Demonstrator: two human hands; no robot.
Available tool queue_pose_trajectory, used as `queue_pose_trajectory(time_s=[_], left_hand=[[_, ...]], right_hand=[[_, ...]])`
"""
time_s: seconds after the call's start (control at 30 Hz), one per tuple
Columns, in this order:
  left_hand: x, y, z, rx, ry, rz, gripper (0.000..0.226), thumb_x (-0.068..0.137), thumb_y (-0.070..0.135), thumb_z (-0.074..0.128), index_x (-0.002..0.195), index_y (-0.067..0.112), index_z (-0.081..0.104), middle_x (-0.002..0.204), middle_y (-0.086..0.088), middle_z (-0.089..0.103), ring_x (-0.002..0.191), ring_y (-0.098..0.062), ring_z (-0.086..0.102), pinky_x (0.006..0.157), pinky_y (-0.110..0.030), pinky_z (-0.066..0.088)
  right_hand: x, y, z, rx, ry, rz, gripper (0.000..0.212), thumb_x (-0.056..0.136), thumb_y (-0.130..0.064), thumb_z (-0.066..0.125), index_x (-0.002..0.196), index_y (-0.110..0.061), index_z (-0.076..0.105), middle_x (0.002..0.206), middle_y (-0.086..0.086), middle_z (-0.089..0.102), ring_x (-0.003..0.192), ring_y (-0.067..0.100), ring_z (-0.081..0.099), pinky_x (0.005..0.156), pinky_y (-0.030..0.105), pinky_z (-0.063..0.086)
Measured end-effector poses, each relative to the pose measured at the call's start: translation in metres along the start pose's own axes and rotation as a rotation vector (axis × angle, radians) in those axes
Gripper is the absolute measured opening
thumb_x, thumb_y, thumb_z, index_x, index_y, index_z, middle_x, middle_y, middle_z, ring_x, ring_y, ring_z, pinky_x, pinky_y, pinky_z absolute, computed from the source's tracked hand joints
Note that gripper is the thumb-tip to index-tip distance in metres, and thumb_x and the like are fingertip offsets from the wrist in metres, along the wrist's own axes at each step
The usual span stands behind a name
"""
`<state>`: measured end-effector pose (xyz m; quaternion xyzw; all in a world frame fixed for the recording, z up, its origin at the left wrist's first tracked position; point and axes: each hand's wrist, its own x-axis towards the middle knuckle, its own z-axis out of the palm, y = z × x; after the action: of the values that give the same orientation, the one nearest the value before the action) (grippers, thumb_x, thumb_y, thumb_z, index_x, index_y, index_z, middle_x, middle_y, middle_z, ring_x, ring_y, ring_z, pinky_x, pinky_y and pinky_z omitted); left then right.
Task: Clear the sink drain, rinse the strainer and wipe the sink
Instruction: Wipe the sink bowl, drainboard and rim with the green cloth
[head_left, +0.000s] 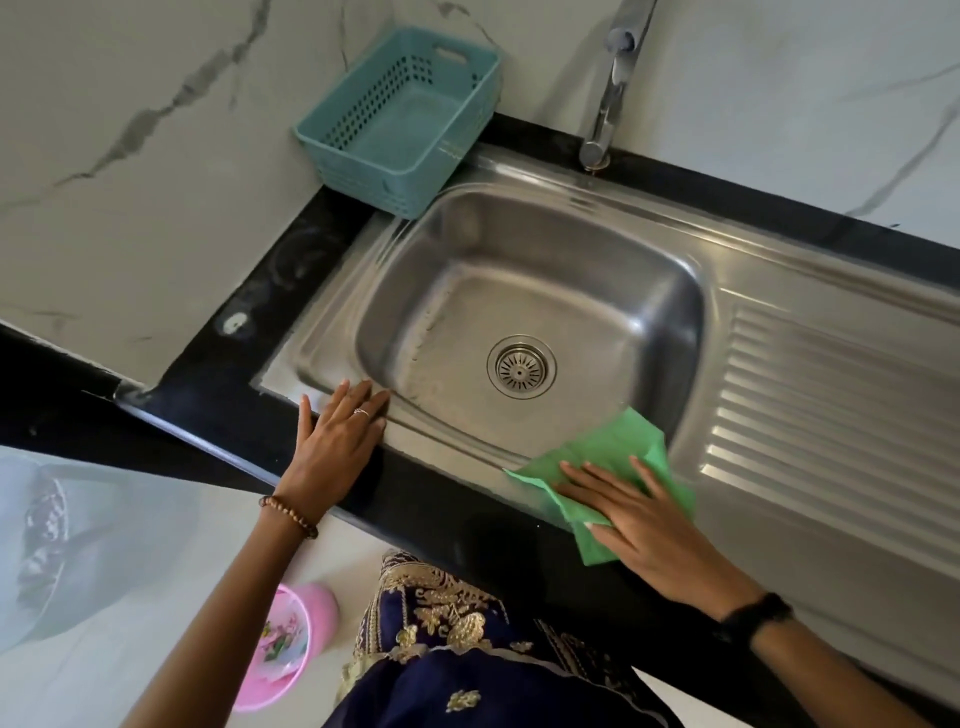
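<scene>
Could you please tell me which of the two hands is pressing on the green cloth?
The right hand, fingers flat on the green cloth at the sink's front rim. The left hand rests bare on the rim, touching no cloth.

Stainless steel sink (530, 249) with rectangular basin set in black counter, ribbed drainboard at its right; round slotted strainer (521, 367) seated in the drain, centre of basin floor; green cloth (608, 457) spread flat on the front rim
</scene>
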<state>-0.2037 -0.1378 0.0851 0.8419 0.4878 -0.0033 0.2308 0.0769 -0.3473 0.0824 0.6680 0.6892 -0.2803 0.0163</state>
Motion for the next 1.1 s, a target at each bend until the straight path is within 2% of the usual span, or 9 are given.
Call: queue_pose_trajectory(time_s=[0.13,0.27,0.4,0.6,0.73,0.83,0.9,1.0,1.1], left_hand=[[0.004,-0.005,-0.001,0.066,-0.036,0.033,0.045,0.099,0.026,0.03,0.143,0.022,0.028,0.155,-0.003,0.02,0.146,-0.022,0.005,0.113,-0.051,-0.014],[0.018,-0.013,-0.008,0.078,-0.069,0.11,0.045,0.098,0.019,0.038,0.142,0.02,0.03,0.155,-0.005,0.021,0.146,-0.024,0.006,0.113,-0.053,-0.014],[0.03,-0.028,-0.023,0.101,-0.072,0.161,0.052,0.096,0.011,0.035,0.144,0.028,0.024,0.156,0.004,0.017,0.146,-0.016,0.006,0.113,-0.049,-0.015],[0.058,-0.067,-0.061,0.104,-0.022,0.188,0.053,0.096,0.007,0.032,0.144,0.026,0.023,0.156,0.004,0.016,0.146,-0.014,0.004,0.115,-0.046,-0.011],[0.081,-0.085,-0.075,0.079,0.007,0.261,0.054,0.094,0.002,0.035,0.144,0.018,0.024,0.157,-0.005,0.011,0.146,-0.02,0.003,0.117,-0.045,-0.005],[0.094,-0.089,-0.077,0.015,0.023,0.303,0.051,0.094,0.0,0.035,0.144,0.01,0.025,0.156,-0.011,0.011,0.146,-0.024,0.004,0.117,-0.04,-0.001],[0.099,-0.092,-0.074,-0.048,0.024,0.33,0.051,0.094,-0.002,0.035,0.143,0.007,0.025,0.156,-0.013,0.013,0.145,-0.024,0.005,0.117,-0.034,-0.001],[0.102,-0.098,-0.068,-0.078,0.001,0.366,0.052,0.094,-0.002,0.036,0.143,0.007,0.021,0.156,-0.011,0.013,0.145,-0.022,0.009,0.114,-0.025,-0.002],[0.1,-0.102,-0.065,-0.088,0.001,0.38,0.051,0.095,0.002,0.037,0.143,0.007,0.021,0.155,-0.011,0.014,0.145,-0.021,0.01,0.114,-0.023,-0.002]], right_hand=[[0.005,0.0,-0.005,0.047,-0.05,-0.004,0.05,0.098,-0.042,0.027,0.137,-0.052,-0.004,0.148,-0.034,-0.011,0.137,-0.011,-0.01,0.118,0.04,-0.01],[0.047,-0.031,-0.014,0.14,-0.094,-0.018,0.05,0.098,-0.042,0.032,0.141,-0.047,0.006,0.149,-0.03,-0.004,0.134,-0.011,0.003,0.117,0.04,0.004],[0.109,-0.083,-0.017,0.167,-0.02,-0.051,0.05,0.096,-0.043,0.036,0.144,-0.041,0.021,0.157,-0.017,0.011,0.139,0.007,0.029,0.113,0.043,0.024],[0.208,-0.162,-0.02,0.129,0.075,-0.014,0.05,0.096,-0.045,0.036,0.145,-0.038,0.025,0.16,-0.005,0.009,0.14,0.021,0.03,0.109,0.046,0.029],[0.197,-0.165,-0.011,0.063,0.14,-0.019,0.051,0.097,-0.042,0.035,0.145,-0.042,0.017,0.159,-0.008,0.007,0.144,0.021,0.022,0.112,0.045,0.026],[0.155,-0.147,-0.002,0.045,0.089,-0.025,0.058,0.097,-0.045,0.032,0.138,-0.056,-0.007,0.155,-0.021,-0.005,0.146,0.012,0.004,0.119,0.042,0.011],[0.13,-0.137,-0.001,0.072,0.055,0.017,0.057,0.097,-0.047,0.03,0.134,-0.062,-0.011,0.152,-0.029,-0.011,0.144,0.005,-0.005,0.12,0.04,0.004],[0.123,-0.136,-0.007,0.101,0.026,0.049,0.053,0.096,-0.051,0.025,0.135,-0.061,-0.01,0.151,-0.031,-0.012,0.144,0.001,-0.006,0.121,0.036,0.003],[0.149,-0.146,-0.013,0.122,0.042,0.06,0.052,0.096,-0.053,0.025,0.136,-0.059,-0.007,0.15,-0.029,-0.013,0.145,0.005,0.004,0.116,0.028,0.002]])
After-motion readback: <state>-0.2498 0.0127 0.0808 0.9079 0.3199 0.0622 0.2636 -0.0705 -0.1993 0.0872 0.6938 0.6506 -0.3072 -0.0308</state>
